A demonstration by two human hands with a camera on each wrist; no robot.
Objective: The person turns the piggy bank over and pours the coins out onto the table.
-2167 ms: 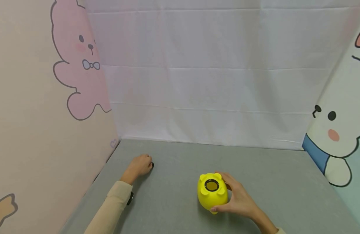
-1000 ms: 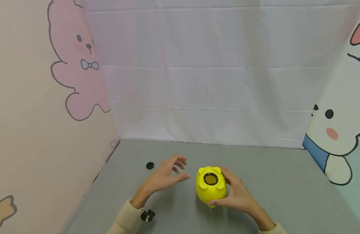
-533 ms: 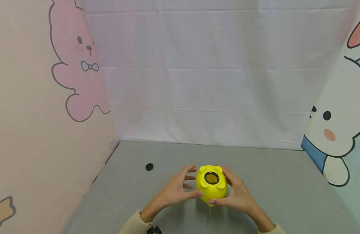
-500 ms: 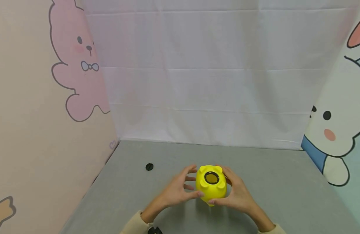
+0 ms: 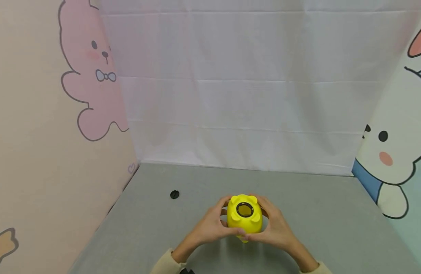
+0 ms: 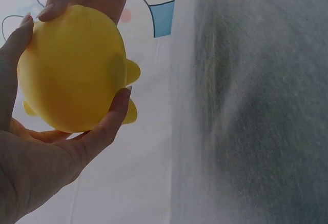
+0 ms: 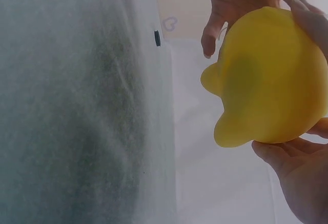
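Note:
Between my two hands is a yellow piggy bank [image 5: 248,227], belly up, its stubby feet around a round opening with a black ring. My left hand [image 5: 210,226] grips its left side, thumb at the near side and fingers curled round the far side. On the opposite side my right hand [image 5: 280,230] holds it the same way, the two thumbs meeting at the front. Both the left wrist view, with the smooth yellow body [image 6: 77,70], and the right wrist view show it above the table. A round black plug [image 5: 174,194] lies on the table to the left.
The grey table [image 5: 316,213] runs back to a hanging white cloth [image 5: 244,95]. A beige wall [image 5: 42,171] with a pink bear drawing borders it on the left, a wall with a rabbit drawing [image 5: 398,160] on the right.
My left hand let go of the black plug on the table, moved right and took hold of the piggy bank's left side. The right hand kept its grip, and the bank shifted slightly left.

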